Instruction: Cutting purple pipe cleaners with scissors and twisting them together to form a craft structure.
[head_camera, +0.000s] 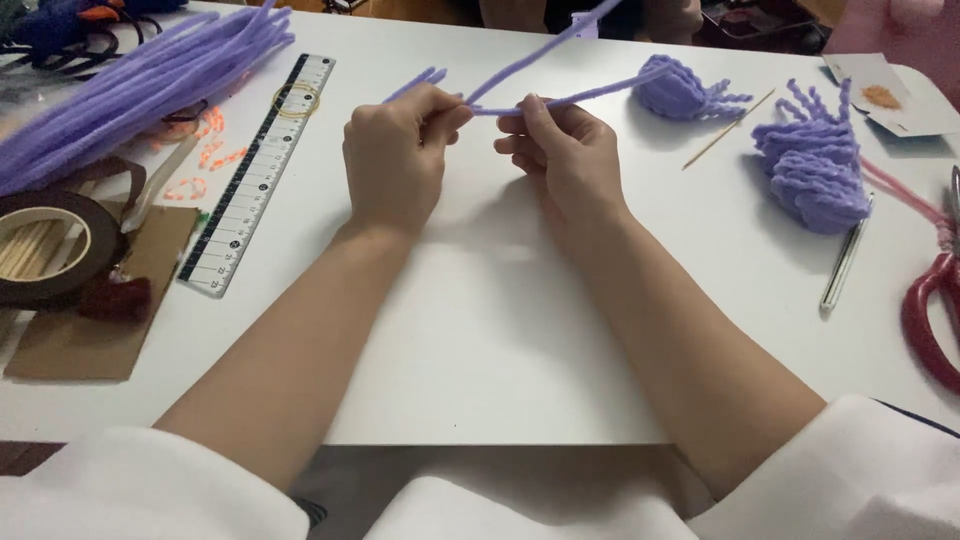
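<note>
Here, seen from above, two bare forearms in pushed-up white sleeves reach over a white table (480, 330). At far left of the frame lie a brown tape roll (45, 245) on a piece of cardboard (90, 340), a thick bundle of purple stems (130, 85) and a ruler (255, 175) with a rubber band (296, 100) on it. In the upper middle, the left hand (395, 160) is curled into a loose fist, thumb and fingers pinched together on purple pipe cleaners (545, 50), whose short ends poke out past its knuckles. Just beside it, nearly touching, the right hand (560, 155) clamps thumb and forefinger on the same stems. The stems lie between the two hands and run on past the right hand, their long axis slanting up toward the upper right of the frame, one strand steeper, one flatter. Both hands grip at the crossing point, equally near. Farther right sit two coiled purple shapes (810, 165), a thin wooden stick (728, 130), a slim metal tool (845, 262) and red-handled scissors (930, 310) at the right edge.
</note>
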